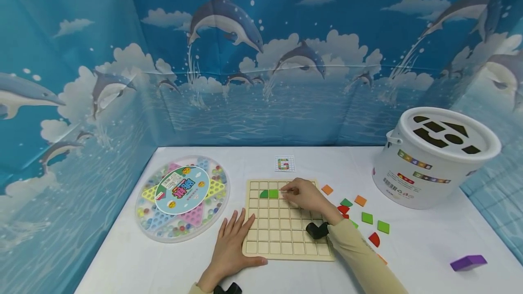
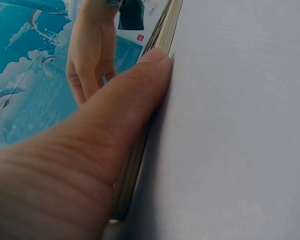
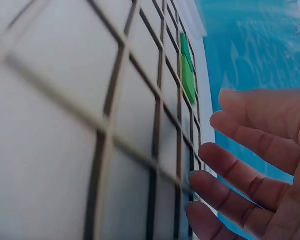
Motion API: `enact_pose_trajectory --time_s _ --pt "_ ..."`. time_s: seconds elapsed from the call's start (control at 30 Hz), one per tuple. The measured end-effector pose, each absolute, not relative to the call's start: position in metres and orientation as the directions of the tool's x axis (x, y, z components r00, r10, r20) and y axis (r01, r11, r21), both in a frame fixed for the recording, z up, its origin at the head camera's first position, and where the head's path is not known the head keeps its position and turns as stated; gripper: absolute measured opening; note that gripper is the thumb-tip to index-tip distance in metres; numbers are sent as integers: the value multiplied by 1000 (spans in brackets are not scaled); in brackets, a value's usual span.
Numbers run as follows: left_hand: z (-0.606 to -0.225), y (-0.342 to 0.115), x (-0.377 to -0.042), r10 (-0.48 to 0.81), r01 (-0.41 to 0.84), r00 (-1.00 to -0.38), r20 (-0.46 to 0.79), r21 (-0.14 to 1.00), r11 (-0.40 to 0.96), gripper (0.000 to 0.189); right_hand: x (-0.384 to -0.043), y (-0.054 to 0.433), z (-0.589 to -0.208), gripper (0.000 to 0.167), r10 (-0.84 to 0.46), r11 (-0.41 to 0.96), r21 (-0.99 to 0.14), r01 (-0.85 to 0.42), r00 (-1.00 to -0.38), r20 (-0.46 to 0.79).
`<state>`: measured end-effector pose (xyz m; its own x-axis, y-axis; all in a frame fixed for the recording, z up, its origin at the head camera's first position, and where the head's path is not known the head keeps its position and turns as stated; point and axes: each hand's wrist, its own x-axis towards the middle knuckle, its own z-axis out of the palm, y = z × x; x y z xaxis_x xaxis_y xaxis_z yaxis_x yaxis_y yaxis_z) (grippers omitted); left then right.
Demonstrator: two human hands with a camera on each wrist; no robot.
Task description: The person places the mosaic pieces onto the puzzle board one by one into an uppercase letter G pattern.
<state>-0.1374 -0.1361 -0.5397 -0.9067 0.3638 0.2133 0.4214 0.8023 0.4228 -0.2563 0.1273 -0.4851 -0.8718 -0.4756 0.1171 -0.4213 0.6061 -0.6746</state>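
Observation:
A wooden grid board (image 1: 274, 224) lies on the white table. A green quarter-circle tile (image 1: 263, 193) and a green square tile (image 1: 273, 193) sit side by side in its second row. My left hand (image 1: 232, 244) has its fingers spread at the board's left edge. In the left wrist view its thumb (image 2: 135, 95) rests against the board's front edge. My right hand (image 1: 304, 194) is over the upper board, its fingertips just right of the green square. Thumb and index finger are close together in the right wrist view (image 3: 260, 135); I cannot tell whether they hold a small tile.
Several loose green, red and orange tiles, such as a green square (image 1: 367, 218), lie right of the board. A pattern card (image 1: 284, 164) is behind it. A round marble game box (image 1: 143, 226) stands left, a white bucket (image 1: 429, 171) back right, and a purple block (image 1: 468, 263) front right.

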Motion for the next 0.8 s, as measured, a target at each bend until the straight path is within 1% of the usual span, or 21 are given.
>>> enact_pose_trajectory --time_s 0.27,0.5,0.8 --pt "-541 -136 -136 362 424 -906 220 428 798 110 -256 165 -481 17 -345 666 -661 -347 -928 139" --pt "-537 -136 -136 363 417 -909 206 436 797 110 -258 195 -477 16 -218 716 -652 -251 -967 133" --pt "-538 -136 -136 368 427 -904 217 435 793 110 -259 214 -473 25 -115 762 -636 -123 -992 54"
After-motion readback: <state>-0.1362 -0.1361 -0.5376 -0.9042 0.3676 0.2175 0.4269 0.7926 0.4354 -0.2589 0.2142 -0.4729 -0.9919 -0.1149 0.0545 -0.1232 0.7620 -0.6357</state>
